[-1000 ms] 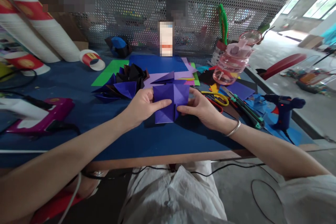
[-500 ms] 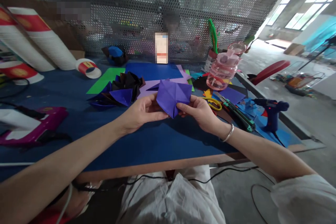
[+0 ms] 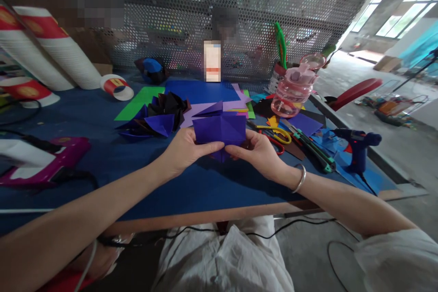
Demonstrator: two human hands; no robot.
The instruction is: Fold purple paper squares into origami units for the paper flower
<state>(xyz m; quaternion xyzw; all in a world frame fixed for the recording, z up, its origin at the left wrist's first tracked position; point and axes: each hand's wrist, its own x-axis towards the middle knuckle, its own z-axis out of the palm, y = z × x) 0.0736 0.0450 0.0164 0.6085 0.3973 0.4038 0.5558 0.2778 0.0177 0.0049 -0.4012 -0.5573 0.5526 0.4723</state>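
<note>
Paper in creased purple folds (image 3: 221,128) is clamped in the bare left hand (image 3: 186,149) and bare right hand (image 3: 263,151), above the blue-topped table (image 3: 205,192). Lettering on the translucent pink plastic bottle (image 3: 290,96) and the emblem on the red-banded white paper cup (image 3: 108,87) are too blurred to read.

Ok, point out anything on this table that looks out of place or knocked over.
One paper cup lies on its side, which looks odd beside the nested cup stacks; no spill shows around it. The held purple paper shows no visible tear.
</note>
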